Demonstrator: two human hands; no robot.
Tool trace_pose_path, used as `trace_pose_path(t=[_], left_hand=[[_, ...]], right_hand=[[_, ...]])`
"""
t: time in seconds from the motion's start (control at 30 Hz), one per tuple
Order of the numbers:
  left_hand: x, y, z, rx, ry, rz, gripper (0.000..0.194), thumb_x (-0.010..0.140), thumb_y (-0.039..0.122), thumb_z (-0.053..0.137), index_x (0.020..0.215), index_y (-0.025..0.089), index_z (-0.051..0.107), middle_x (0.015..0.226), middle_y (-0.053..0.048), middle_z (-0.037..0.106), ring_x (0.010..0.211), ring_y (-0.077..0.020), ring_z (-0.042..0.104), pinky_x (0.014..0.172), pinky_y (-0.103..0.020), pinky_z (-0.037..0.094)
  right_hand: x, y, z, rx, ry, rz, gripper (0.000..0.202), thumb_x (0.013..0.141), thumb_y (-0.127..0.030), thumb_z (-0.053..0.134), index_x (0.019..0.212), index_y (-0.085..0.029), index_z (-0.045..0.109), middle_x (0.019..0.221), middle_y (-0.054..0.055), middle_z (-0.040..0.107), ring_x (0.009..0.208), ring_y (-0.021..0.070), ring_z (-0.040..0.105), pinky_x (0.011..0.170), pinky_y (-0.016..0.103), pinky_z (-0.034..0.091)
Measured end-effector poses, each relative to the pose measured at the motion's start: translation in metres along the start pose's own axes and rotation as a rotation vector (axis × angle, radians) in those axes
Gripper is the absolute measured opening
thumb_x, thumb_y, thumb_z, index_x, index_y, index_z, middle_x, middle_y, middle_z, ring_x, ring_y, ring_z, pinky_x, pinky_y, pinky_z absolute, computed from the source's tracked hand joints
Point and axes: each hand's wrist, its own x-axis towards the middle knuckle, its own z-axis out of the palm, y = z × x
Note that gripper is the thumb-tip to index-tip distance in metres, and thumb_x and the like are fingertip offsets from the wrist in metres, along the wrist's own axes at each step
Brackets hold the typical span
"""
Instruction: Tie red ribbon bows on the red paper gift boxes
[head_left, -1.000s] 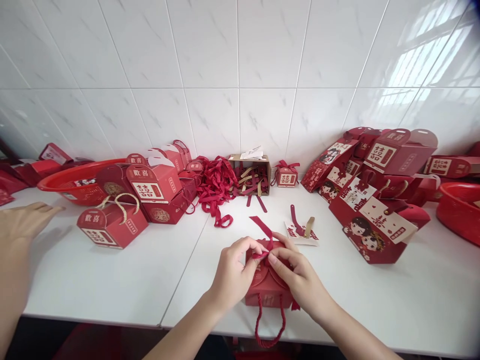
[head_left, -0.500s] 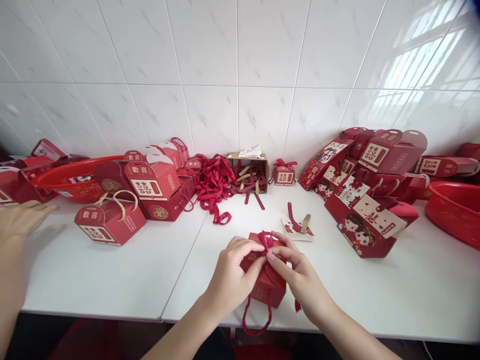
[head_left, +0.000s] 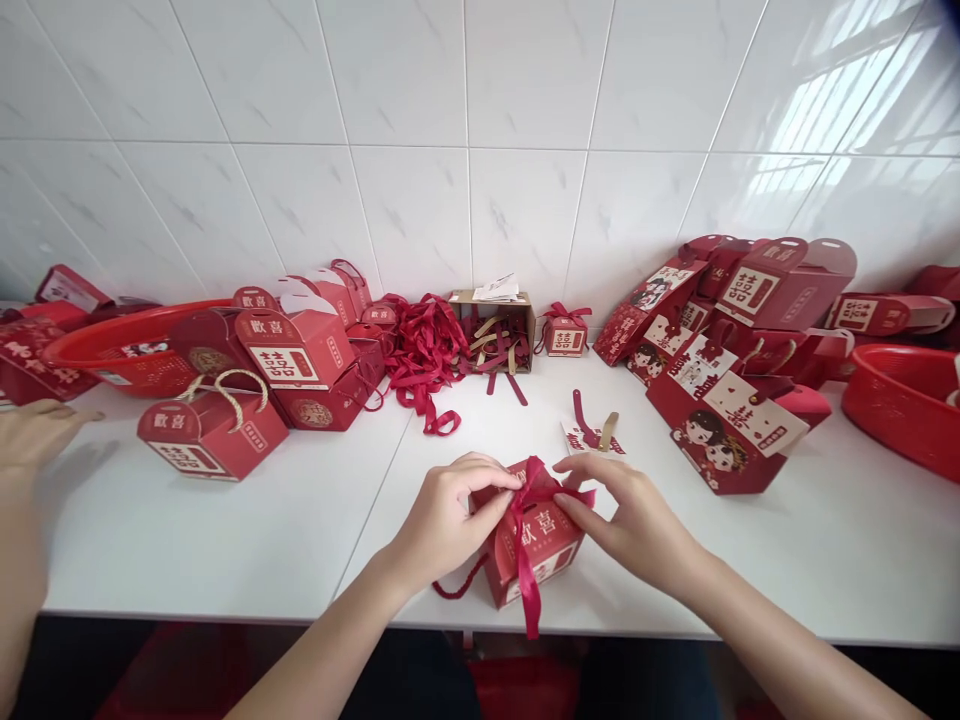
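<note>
A small red gift box point(head_left: 551, 535) with pale lettering stands at the table's front edge. A red ribbon point(head_left: 527, 570) is tied in a bow on its top, one tail hanging down the front. My left hand point(head_left: 469, 500) pinches the bow's left side between thumb and fingers. On the other side, my right hand point(head_left: 619, 505) has thumb and index finger around the ribbon's right part, the fingers curved. A dark red cord handle point(head_left: 461, 585) sticks out from the box's left side.
Another person's hand point(head_left: 41, 430) rests at the left edge. A box with rope handles point(head_left: 240, 430), loose ribbons point(head_left: 427, 335), a carton of strips point(head_left: 531, 325), a finished-looking box point(head_left: 566, 335), stacked boxes point(head_left: 795, 285) and red baskets point(head_left: 892, 410) lie around.
The gift box has turned, so its lettered front and hanging ribbon tail now show. My hands have moved apart from the knot to either side of the bow. The view has shifted slightly.
</note>
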Motion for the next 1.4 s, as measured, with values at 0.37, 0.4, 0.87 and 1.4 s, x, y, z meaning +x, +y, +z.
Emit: trace_pose_path(t=[0.37, 0.4, 0.87, 1.4], left_hand=[[0.004, 0.009, -0.008, 0.082, -0.066, 0.116, 0.021, 0.082, 0.01, 0.055, 0.09, 0.019, 0.072, 0.089, -0.007, 0.07, 0.083, -0.0174, 0.066, 0.074, -0.029, 0.055], [0.004, 0.01, -0.009, 0.105, -0.076, 0.128, 0.021, 0.082, 0.01, 0.054, 0.09, 0.02, 0.071, 0.088, -0.007, 0.07, 0.081, -0.0171, 0.066, 0.073, -0.029, 0.055], [0.011, 0.012, -0.024, 0.603, -0.174, 0.336, 0.021, 0.082, 0.005, 0.051, 0.093, 0.017, 0.064, 0.084, -0.006, 0.068, 0.088, -0.0212, 0.059, 0.081, -0.035, 0.049], [0.031, 0.022, -0.033, 0.408, -0.42, 0.017, 0.016, 0.086, 0.014, 0.043, 0.08, 0.019, 0.058, 0.084, -0.002, 0.061, 0.08, -0.0164, 0.054, 0.075, -0.029, 0.044]], right_hand=[[0.017, -0.021, -0.032, 0.049, -0.292, 0.034, 0.034, 0.088, -0.042, 0.056, 0.118, -0.025, 0.058, 0.092, 0.005, 0.069, 0.07, 0.0173, 0.063, 0.06, 0.027, 0.05], [0.024, -0.02, -0.028, 0.099, -0.286, -0.004, 0.034, 0.089, -0.042, 0.055, 0.119, -0.025, 0.057, 0.101, 0.006, 0.068, 0.079, 0.0181, 0.065, 0.066, 0.029, 0.052], [0.021, -0.009, -0.011, -0.109, -0.418, -0.459, 0.042, 0.093, -0.012, 0.041, 0.125, -0.032, 0.06, 0.099, 0.007, 0.061, 0.086, 0.0183, 0.059, 0.071, 0.027, 0.05], [0.022, 0.0, -0.006, -0.301, -0.395, -0.619, 0.034, 0.094, -0.017, 0.05, 0.123, -0.031, 0.062, 0.086, 0.005, 0.051, 0.08, 0.0166, 0.048, 0.064, 0.024, 0.042]])
